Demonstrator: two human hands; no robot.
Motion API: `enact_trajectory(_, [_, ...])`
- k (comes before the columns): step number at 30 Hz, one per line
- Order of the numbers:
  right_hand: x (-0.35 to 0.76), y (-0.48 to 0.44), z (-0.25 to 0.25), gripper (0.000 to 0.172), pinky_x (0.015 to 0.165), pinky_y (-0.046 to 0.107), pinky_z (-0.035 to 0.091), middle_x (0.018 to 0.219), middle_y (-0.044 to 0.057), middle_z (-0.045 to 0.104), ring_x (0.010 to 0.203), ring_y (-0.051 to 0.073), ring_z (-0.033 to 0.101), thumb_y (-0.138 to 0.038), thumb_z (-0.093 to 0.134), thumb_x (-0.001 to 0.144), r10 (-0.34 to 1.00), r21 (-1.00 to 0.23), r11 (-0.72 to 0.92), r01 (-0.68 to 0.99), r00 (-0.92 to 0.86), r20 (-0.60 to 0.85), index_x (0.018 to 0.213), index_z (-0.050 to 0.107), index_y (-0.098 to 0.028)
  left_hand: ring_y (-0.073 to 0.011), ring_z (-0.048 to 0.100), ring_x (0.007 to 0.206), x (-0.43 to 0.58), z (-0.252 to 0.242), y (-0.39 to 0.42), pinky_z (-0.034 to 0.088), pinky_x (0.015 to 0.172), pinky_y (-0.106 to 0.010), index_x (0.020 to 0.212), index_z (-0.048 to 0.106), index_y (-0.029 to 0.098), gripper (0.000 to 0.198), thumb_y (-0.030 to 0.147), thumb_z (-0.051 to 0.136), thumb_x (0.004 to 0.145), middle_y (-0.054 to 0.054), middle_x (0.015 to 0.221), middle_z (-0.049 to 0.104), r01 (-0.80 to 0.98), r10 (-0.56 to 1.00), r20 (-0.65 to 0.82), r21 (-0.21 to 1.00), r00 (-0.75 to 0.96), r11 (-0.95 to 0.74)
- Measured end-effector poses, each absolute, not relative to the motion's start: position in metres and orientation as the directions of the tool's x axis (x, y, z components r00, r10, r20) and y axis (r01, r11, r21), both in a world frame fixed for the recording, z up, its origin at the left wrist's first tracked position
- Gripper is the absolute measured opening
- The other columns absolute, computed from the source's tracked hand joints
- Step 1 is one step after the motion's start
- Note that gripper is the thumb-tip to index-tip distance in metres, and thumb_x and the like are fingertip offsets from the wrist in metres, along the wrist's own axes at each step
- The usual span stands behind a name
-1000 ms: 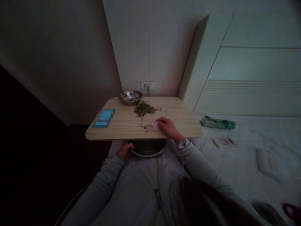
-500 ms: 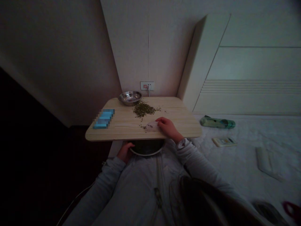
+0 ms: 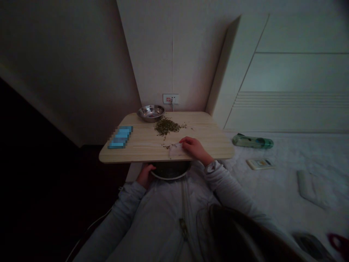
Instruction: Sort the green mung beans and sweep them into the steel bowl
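Note:
My right hand is over the light wooden table, fingers pinched on a thin whitish sheet that lies close to the near edge. Paper or plastic, I cannot tell which. A few loose grains sit just beyond the sheet. Farther back spreads a pile of small green grains, like mung beans. Below the tabletop, my left hand grips the left side of a dark basin with a pale rim at my lap. The table edge hides the basin's far part.
A shiny metal bowl stands at the table's back left, and a blurred-out blue-screened device lies at the left. On the white bed to the right are a green bottle and a phone-like object. A wall socket holds a plugged cable.
The whitish sheet has shifted slightly toward the near edge, and the grains that showed on it are mostly gone from view. My left hand stays on the basin.

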State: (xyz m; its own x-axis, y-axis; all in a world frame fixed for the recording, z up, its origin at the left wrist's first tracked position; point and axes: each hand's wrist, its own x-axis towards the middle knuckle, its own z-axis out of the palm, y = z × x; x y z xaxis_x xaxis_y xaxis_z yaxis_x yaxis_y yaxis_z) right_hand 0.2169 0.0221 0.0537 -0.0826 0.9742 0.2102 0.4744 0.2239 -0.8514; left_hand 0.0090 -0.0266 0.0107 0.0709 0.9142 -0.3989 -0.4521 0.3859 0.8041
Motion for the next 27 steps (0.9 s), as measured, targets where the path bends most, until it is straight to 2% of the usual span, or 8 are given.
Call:
enact_trajectory(2, [0.217, 0.022, 0.053, 0.025, 0.054, 0.021, 0.033, 0.057, -0.003, 0.05, 0.054, 0.009, 0.042, -0.02, 0.04, 0.06, 0.975, -0.867, 0.218, 0.449, -0.068, 0.21, 0.077, 0.059, -0.016, -0.0192, 0.058, 0.076, 0.009, 0.01, -0.026, 0.045, 0.06, -0.029, 0.08, 0.055, 0.018, 0.03, 0.011, 0.05, 0.052, 0.001, 0.073, 0.063, -0.456, 0.919, -0.386, 0.805, 0.083, 0.379])
enact_trajectory(5, [0.218, 0.025, 0.05, 0.026, 0.054, 0.021, 0.033, 0.058, -0.002, 0.051, 0.054, 0.009, 0.042, -0.021, 0.039, 0.06, 0.969, -0.889, 0.2, 0.413, 0.053, 0.242, 0.078, 0.058, -0.016, -0.0191, 0.057, 0.076, 0.009, 0.01, -0.026, 0.045, 0.061, -0.029, 0.079, 0.055, 0.018, 0.029, 0.011, 0.05, 0.051, 0.001, 0.07, 0.063, -0.464, 0.922, -0.376, 0.803, 0.09, 0.373])
enact_trajectory(9, [0.22, 0.031, 0.044, 0.027, 0.054, 0.022, 0.034, 0.058, -0.002, 0.051, 0.054, 0.01, 0.043, -0.024, 0.039, 0.062, 0.947, -0.88, 0.179, 0.441, 0.164, 0.275, 0.08, 0.057, -0.017, -0.0194, 0.058, 0.075, 0.009, 0.01, -0.026, 0.045, 0.058, -0.028, 0.073, 0.055, 0.018, 0.023, 0.012, 0.05, 0.051, 0.001, 0.07, 0.062, -0.437, 0.918, -0.388, 0.815, 0.078, 0.381])
enact_trajectory(20, [0.219, 0.027, 0.047, 0.024, 0.058, 0.023, 0.034, 0.06, -0.002, 0.054, 0.057, 0.01, 0.045, -0.021, 0.041, 0.061, 0.954, -0.837, 0.193, 0.512, 0.1, 0.281, 0.078, 0.058, -0.017, -0.0185, 0.057, 0.075, 0.008, 0.008, -0.026, 0.045, 0.058, -0.027, 0.072, 0.054, 0.018, 0.021, 0.011, 0.05, 0.052, 0.001, 0.073, 0.063, -0.432, 0.921, -0.384, 0.82, 0.071, 0.375])
enact_trajectory(27, [0.219, 0.027, 0.048, 0.023, 0.058, 0.022, 0.034, 0.063, -0.001, 0.055, 0.058, 0.01, 0.046, -0.021, 0.041, 0.062, 0.958, -0.837, 0.204, 0.508, 0.073, 0.278, 0.077, 0.058, -0.017, -0.0178, 0.057, 0.076, 0.008, 0.009, -0.025, 0.045, 0.058, -0.027, 0.08, 0.054, 0.019, 0.029, 0.011, 0.05, 0.052, 0.001, 0.079, 0.063, -0.449, 0.917, -0.391, 0.806, 0.085, 0.385])
